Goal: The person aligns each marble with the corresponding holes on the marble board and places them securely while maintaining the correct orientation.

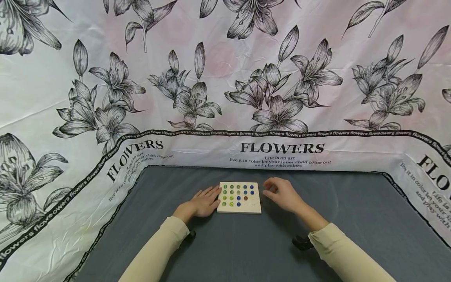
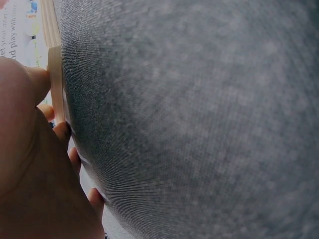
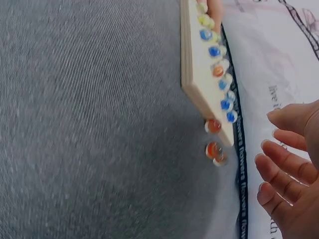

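Your left fingers point(image 1: 213, 192) straight, touching board point(image 1: 240, 197) left edge; right hand point(image 1: 282, 194) loosely curled, holding nothing, just beside right edge. Board mid-surface point(image 1: 352, 235): pale wood, stiff, light; marbles point(image 1: 238, 192) green, blue, orange, smooth glass, likely to roll. Pinch each marble from above.

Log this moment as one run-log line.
left hand: rests against wooden marble board | right hand: hovers beside board, holds nothing | two orange marbles loose on cloth
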A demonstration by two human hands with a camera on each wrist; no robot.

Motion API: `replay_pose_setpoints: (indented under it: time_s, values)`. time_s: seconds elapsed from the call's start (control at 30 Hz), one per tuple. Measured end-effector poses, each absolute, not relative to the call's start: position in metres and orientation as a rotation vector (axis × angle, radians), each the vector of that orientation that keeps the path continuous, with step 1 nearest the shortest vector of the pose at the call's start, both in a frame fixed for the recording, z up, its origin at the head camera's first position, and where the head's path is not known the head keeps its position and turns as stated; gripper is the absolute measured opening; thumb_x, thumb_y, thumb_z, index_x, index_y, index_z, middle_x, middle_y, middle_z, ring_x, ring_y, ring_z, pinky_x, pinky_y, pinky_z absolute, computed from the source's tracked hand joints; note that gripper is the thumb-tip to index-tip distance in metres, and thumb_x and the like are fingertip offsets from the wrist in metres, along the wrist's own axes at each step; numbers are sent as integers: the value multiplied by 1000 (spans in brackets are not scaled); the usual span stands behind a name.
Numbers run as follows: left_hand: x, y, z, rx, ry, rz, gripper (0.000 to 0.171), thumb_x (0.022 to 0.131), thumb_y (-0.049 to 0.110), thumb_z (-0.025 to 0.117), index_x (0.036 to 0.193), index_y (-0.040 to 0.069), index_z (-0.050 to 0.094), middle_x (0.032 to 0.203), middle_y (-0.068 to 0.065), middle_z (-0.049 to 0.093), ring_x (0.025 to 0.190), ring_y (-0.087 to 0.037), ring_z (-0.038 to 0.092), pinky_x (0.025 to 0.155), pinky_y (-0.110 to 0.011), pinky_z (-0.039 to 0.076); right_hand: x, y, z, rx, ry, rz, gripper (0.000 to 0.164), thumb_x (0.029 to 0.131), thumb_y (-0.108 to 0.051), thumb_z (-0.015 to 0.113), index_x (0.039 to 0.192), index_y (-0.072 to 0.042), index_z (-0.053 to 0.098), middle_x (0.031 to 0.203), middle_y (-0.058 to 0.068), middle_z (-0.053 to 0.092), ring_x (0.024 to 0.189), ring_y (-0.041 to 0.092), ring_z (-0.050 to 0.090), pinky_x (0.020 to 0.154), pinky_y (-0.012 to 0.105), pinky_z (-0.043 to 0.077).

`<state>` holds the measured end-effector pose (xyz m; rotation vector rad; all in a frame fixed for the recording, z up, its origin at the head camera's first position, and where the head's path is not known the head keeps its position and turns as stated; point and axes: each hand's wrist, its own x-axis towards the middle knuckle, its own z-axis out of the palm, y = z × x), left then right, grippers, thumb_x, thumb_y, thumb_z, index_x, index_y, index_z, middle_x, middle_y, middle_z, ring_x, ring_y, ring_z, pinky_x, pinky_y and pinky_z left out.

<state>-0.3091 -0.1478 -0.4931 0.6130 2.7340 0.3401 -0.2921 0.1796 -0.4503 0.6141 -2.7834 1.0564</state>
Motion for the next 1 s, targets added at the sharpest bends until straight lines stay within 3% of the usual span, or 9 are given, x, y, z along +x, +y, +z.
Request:
replay_pose_setpoints:
  time_s: [0.3,0.6,1.0]
  values:
    - [-307,-147,-493,623,2725,357,59,113,43,29,167,23,15,172,3,11,159,-23,8,127,-54,6,-300,193,-464,585,-2828,1050,23,96,-9,72,116,2,70,107,13,69,88,23,67,71,38,57]
    - [-301,-145,-481,614,2721,367,58,113,40,30,166,20,17,172,1,13,159,-24,10,127,-54,7,-309,199,-474,565,-2868,1058,18,94,-11,74,108,0,74,94,7,71,75,14,60,61,33,49]
    - [-302,-146,-479,618,2714,342,59,113,40,28,167,18,16,172,0,11,159,-25,8,127,-53,7,-317,196,-481,561,-2870,1042,7,93,-11,75,96,-5,77,87,2,70,70,13,54,62,31,45]
